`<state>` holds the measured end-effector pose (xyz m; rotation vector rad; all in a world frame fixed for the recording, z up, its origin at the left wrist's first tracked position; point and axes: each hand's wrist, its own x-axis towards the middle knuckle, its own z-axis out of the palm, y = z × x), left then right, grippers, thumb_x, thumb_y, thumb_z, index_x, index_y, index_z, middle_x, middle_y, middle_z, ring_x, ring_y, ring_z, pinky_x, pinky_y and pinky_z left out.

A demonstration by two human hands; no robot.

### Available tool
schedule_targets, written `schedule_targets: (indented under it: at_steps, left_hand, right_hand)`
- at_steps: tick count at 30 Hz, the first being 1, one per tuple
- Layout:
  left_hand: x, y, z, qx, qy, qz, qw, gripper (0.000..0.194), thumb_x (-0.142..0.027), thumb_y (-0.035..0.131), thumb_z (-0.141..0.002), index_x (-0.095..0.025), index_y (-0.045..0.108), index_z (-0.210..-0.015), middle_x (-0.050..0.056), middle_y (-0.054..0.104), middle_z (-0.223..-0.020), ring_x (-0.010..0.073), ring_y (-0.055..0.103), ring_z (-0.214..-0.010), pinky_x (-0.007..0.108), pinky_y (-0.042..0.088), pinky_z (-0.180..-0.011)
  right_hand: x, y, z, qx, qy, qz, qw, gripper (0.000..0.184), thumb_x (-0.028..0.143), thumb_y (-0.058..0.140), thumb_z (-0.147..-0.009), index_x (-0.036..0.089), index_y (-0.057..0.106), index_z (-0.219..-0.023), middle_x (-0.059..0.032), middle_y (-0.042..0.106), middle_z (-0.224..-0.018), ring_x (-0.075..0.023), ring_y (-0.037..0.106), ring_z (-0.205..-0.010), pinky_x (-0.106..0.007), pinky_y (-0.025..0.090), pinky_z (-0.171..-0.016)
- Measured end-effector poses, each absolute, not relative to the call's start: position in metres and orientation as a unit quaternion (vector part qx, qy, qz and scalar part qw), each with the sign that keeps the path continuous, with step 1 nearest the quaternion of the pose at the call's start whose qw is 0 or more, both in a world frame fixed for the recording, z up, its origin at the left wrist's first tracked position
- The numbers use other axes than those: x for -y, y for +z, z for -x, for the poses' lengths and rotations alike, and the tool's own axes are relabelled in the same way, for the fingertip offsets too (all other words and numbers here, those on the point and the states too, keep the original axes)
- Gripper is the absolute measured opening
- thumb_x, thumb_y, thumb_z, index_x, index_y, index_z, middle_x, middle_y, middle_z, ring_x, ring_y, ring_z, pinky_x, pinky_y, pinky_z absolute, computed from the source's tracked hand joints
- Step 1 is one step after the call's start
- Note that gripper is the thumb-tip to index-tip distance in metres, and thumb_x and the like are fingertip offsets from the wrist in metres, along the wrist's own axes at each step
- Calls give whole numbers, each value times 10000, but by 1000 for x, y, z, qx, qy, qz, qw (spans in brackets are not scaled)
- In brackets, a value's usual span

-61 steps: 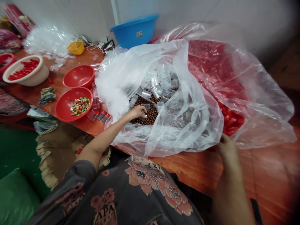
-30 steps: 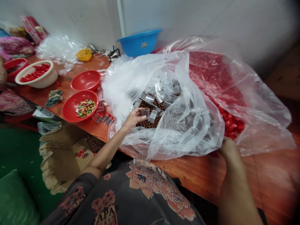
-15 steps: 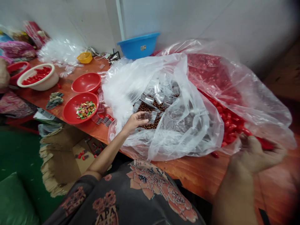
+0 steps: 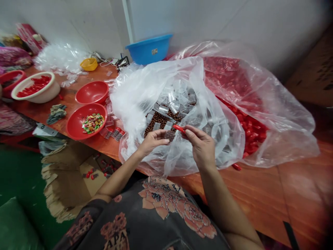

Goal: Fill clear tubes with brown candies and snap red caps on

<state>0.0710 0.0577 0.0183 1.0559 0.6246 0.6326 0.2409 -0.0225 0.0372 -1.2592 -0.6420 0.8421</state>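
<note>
My left hand [image 4: 155,141] is closed on a small clear container [image 4: 169,135] filled with brown balls, above the near side of an open plastic bag [image 4: 208,152]. Just to its right, my right hand [image 4: 201,144] pinches a red plastic cap [image 4: 179,128], its far end close to the container; I cannot tell whether they touch. Inside the bag lie loose brown balls [image 4: 160,119] and several clear containers [image 4: 173,100]. A second clear bag [image 4: 281,114] on the right holds many red caps [image 4: 252,130].
Two red bowls stand left of the bag; the nearer red bowl [image 4: 71,126] holds wrapped sweets [image 4: 93,123]. A white tub [image 4: 49,92] of red pieces is farther left. A blue basin [image 4: 148,52] leans at the wall. Below the table edge is a torn cardboard box [image 4: 62,187].
My right hand has come left from the bag of red caps, bringing one red cap to the container. My left hand has moved slightly right and down, still holding the container.
</note>
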Motion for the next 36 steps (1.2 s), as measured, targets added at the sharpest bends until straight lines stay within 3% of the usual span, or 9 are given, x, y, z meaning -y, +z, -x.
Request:
schedule_targets:
  at_steps: [6, 8, 12, 18, 22, 26, 36]
  left_hand:
    - [-54, 18, -72, -249, 286, -525, 762, 434, -276, 787, -722, -166, 707, -1133, 90, 705, -1123, 198, 654, -981, 300, 529, -823]
    - [-53, 18, -72, -253, 281, -532, 758, 437, -290, 783, -726, -160, 708, -1136, 89, 709, -1107, 194, 655, -958, 294, 528, -809]
    - [-50, 19, -73, -267, 280, -523, 759, 452, -285, 782, -729, -161, 697, -1155, 92, 701, -1137, 185, 651, -956, 299, 539, -802]
    - [-41, 21, -75, -265, 257, -518, 771, 439, -279, 779, -730, -151, 692, -1141, 101, 705, -1118, 175, 659, -947, 294, 544, -798]
    - [-37, 24, -78, -274, 241, -512, 777, 432, -274, 792, -707, -137, 697, -1105, 99, 716, -1068, 169, 664, -896, 300, 551, -773]
    - [-35, 24, -80, -264, 233, -489, 798, 435, -274, 798, -697, -147, 698, -1100, 91, 718, -1040, 177, 667, -898, 319, 558, -780]
    - [-41, 21, -84, -279, 277, -458, 798, 447, -265, 793, -687, -157, 705, -1111, 104, 710, -1097, 199, 662, -945, 337, 557, -808]
  right_hand:
    - [25, 39, -241, 421, 369, 592, 579, 264, 385, 745, -754, 257, 752, -985, -18, 732, -1031, -177, 660, -973, -405, 506, -967]
    - [27, 39, -245, 428, 379, 594, 566, 300, 389, 742, -758, 261, 738, -1030, -16, 729, -1029, -159, 659, -915, -390, 526, -929]
    - [25, 36, -253, 300, 457, 551, 630, 433, 421, 741, -757, 281, 674, -1161, 2, 719, -962, -104, 642, -717, -322, 580, -757]
    - [27, 34, -255, 252, 545, 454, 659, 402, 359, 780, -724, 306, 680, -1110, 17, 685, -1107, -126, 678, -939, -299, 562, -909]
    - [31, 29, -255, 254, 499, 452, 694, 369, 366, 735, -769, 349, 641, -1125, 42, 672, -1056, -79, 654, -812, -233, 564, -746]
    - [34, 22, -259, 249, 471, 481, 696, 297, 406, 676, -814, 314, 603, -1088, 28, 670, -929, -70, 605, -706, -202, 514, -610]
    - [32, 33, -262, 277, 518, 516, 624, 430, 492, 708, -755, 257, 609, -1101, 4, 645, -899, -85, 575, -656, -231, 497, -578]
